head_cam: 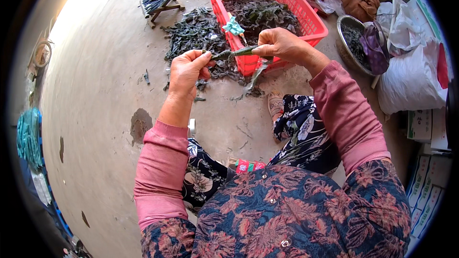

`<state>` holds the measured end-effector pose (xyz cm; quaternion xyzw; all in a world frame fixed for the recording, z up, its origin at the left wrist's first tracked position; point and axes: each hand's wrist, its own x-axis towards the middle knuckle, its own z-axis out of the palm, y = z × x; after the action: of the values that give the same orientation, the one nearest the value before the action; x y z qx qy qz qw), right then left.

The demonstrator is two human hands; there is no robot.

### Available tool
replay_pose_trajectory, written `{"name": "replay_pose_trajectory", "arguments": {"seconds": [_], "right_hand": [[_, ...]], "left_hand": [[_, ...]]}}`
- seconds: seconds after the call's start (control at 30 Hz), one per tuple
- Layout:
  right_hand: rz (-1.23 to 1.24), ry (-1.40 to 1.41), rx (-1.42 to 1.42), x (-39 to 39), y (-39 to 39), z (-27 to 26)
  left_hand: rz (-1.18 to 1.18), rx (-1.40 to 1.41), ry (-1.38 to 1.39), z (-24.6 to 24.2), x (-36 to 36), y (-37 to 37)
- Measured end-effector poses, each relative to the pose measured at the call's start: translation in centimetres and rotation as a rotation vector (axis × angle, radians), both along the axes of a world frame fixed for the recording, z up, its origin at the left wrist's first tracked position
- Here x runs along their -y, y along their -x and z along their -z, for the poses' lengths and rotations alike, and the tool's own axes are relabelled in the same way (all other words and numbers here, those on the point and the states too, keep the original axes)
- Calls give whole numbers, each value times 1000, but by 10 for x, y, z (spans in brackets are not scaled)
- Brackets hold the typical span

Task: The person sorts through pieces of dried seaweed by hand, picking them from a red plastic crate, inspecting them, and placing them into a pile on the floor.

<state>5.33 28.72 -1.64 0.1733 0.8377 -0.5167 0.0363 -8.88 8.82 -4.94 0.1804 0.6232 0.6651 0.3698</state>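
Note:
A dark green strip of seaweed (244, 51) is stretched between my two hands. My left hand (188, 68) pinches one end of it between thumb and fingers. The other end is gripped by my right hand (283, 47), and a loose piece hangs down below it. Just beyond stands a red plastic crate (319, 35), holding a heap of dark seaweed (263, 12). On the crate's near left rim is a tool (233, 27) with a light-blue wrapping; its exact kind is unclear. A loose pile of seaweed (193, 34) lies on the concrete floor left of the crate.
A small folding stool (160, 3) stands at the upper left. To the right are a metal basin (341, 44) with dark shreds, a purple dotted bag (374, 48), a white sack (410, 82) and stacked cartons (425, 182). Teal plastic (28, 138) hangs at the far left.

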Motion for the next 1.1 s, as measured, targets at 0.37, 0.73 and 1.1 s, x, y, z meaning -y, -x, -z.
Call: {"name": "replay_pose_trajectory", "arguments": {"seconds": [0.37,0.73,1.1], "right_hand": [[67,-797,13,-8,21,48],[-362,-772,610,-13,4,53],[51,-108,-510,41,26,3]], "left_hand": [[-125,-278,340,58,-35,27],[153,-1051,915,86,-25,30],[324,297,205,-10,1,-12]]}}
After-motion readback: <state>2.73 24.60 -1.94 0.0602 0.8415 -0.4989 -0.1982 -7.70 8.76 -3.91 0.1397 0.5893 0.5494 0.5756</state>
